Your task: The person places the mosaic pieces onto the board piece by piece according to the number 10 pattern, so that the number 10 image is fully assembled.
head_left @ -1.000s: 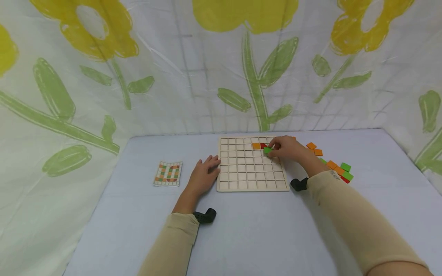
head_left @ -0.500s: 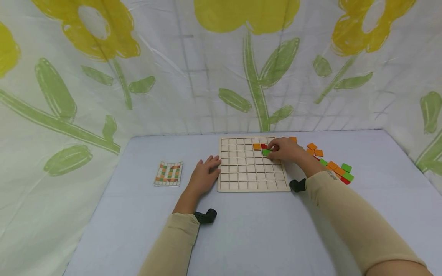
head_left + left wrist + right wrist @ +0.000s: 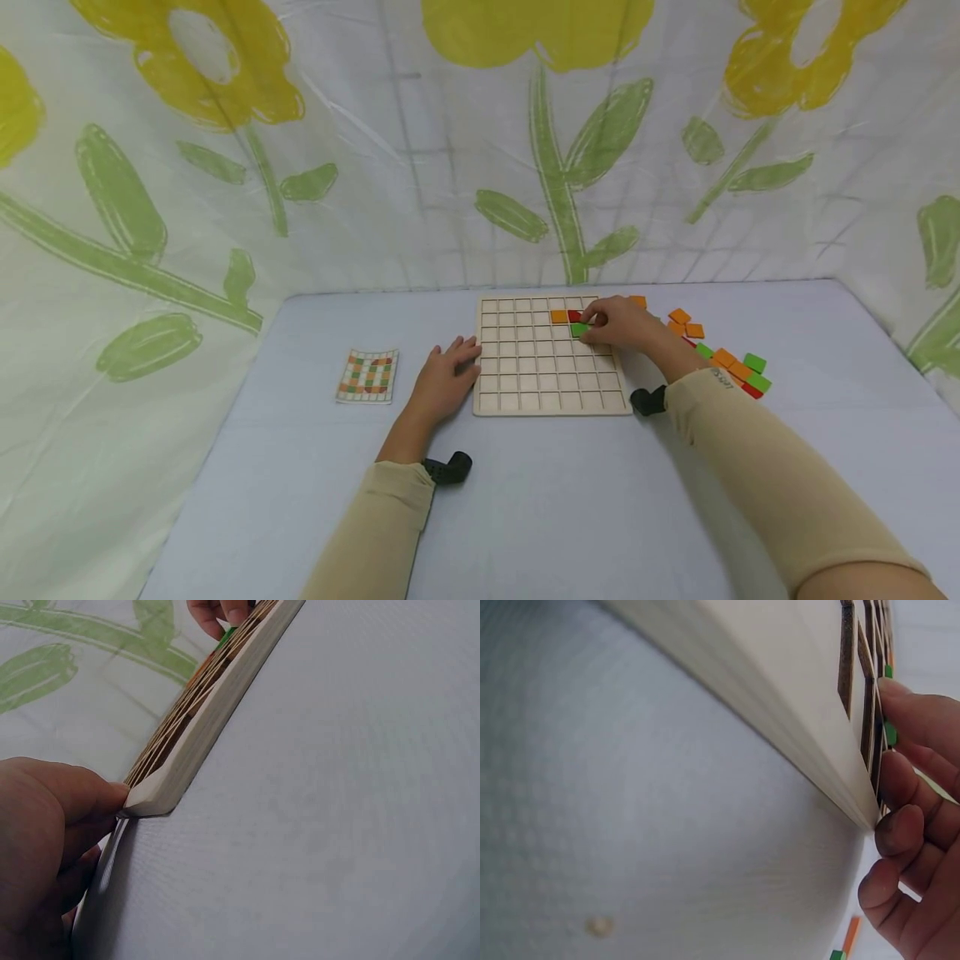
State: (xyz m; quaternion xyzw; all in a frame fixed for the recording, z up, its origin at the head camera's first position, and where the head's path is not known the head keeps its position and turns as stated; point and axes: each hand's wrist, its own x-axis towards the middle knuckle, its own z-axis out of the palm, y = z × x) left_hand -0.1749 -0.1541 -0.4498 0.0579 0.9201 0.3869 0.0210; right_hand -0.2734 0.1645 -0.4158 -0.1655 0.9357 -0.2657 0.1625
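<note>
A pale wooden grid board (image 3: 528, 383) lies on the table, mostly bare. An orange tile (image 3: 559, 317) and a red tile (image 3: 574, 316) sit side by side in one of its far rows. My right hand (image 3: 622, 323) is over the board's right side, thumb and fingers pinching a green tile (image 3: 579, 330) just below the red one. The right wrist view shows this hand (image 3: 926, 787) with green tile edge (image 3: 890, 733) near the thumb. My left hand (image 3: 442, 381) rests on the table, its relaxed fingers touching the board's left edge; the thumb (image 3: 97, 795) meets a corner.
Loose orange, green and red tiles (image 3: 724, 358) lie scattered right of the board, some hidden by the right arm. A small pattern card (image 3: 367, 377) with coloured squares lies left of the left hand. A flowered curtain (image 3: 375, 208) hangs behind the table.
My right hand has lowered the green tile from a tilted position to flat in the cell under the red tile. The left hand has stayed at the board's edge.
</note>
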